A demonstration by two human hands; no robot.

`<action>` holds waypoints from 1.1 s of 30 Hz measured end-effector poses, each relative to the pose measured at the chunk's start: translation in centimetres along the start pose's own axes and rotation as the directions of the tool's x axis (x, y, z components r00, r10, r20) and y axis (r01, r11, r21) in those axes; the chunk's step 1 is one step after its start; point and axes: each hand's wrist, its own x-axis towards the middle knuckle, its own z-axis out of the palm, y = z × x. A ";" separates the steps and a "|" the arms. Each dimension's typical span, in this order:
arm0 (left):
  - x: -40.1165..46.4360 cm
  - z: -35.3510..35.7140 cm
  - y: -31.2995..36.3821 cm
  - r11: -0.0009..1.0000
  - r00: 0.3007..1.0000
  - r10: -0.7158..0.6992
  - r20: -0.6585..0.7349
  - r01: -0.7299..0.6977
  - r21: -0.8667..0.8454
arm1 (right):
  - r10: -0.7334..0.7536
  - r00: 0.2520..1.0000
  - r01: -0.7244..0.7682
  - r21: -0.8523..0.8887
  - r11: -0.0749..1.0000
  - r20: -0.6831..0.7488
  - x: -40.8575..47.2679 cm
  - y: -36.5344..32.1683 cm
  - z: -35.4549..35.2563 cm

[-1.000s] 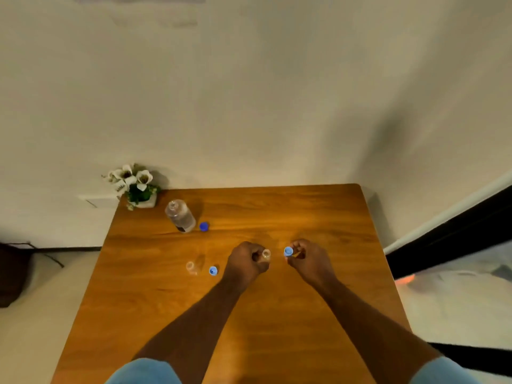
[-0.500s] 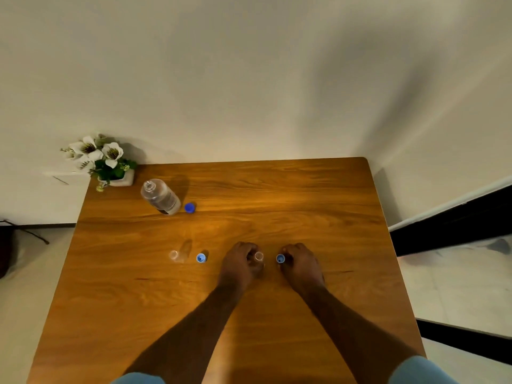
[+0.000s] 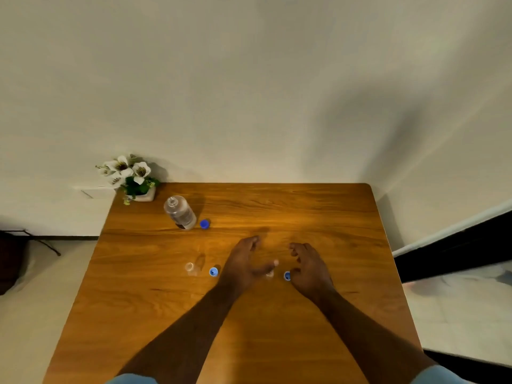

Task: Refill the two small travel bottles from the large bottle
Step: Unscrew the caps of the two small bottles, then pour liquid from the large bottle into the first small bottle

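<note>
both small travel bottles stand uncapped on the wooden surface (image 3: 318,212), so the opening step looks finished and the pour comes next. the left hand (image 3: 243,261) hangs over the middle of the surface with its fingers loosely spread and nothing in them; its thumb points toward the second travel bottle (image 3: 270,273), a small clear one just beside it at about 3 o'clock, blurred, so i cannot tell whether they touch. the right hand (image 3: 309,266) is also relaxed and empty, fingers loosely curled, with a small blue cap (image 3: 287,276) lying at its inner edge.

the first travel bottle (image 3: 190,268) stands well to the left, at 9 o'clock from the left hand, and its blue cap (image 3: 213,271) lies just beside it. the large bottle (image 3: 180,212) stands at about 11 o'clock, near the far left corner, open at the neck, its own blue cap (image 3: 204,224) on the surface beside it. a small pot of white flowers (image 3: 130,176) sits at the corner behind it.

the next move, as i judge it, is a reach to 11 o'clock for the large bottle, then a slow tilt over a narrow mouth; steadying the little bottle with the other hand would help.
</note>
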 end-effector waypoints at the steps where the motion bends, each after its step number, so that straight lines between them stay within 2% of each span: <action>1: 0.0 -1.0 0.4 0.999 0.998 0.022 -0.054 -0.023 -0.029 | -0.026 0.999 0.026 0.009 1.000 -0.023 0.5 -1.0 -0.6; 6: -0.8 -6.5 0.4 0.992 0.962 0.112 -0.247 -0.122 -0.026 | -0.146 0.983 0.154 0.071 0.985 -0.115 2.9 -7.1 -1.5; 9: -1.9 -9.6 -1.8 0.993 0.946 0.104 -0.308 -0.118 -0.027 | -0.197 0.976 0.206 0.097 0.974 -0.095 4.4 -10.8 -0.1; 12: -3.2 -12.4 -5.0 0.998 0.941 0.041 -0.336 -0.055 -0.033 | -0.200 0.979 0.203 0.107 0.973 -0.035 6.2 -14.4 2.5; 21: -4.7 -17.0 -13.3 0.978 0.963 -0.205 -0.173 0.208 -0.006 | -0.183 0.981 0.165 0.229 0.959 0.059 12.6 -21.1 11.0; 27: -3.4 -17.9 -15.0 0.981 0.989 -0.143 -0.038 0.147 0.127 | -0.181 0.983 0.160 0.301 0.940 0.042 15.6 -22.8 14.3; 33: -2.9 -18.2 -16.4 0.981 0.991 -0.135 0.008 0.133 0.143 | -0.197 0.980 0.186 0.397 0.899 -0.012 16.4 -23.2 16.4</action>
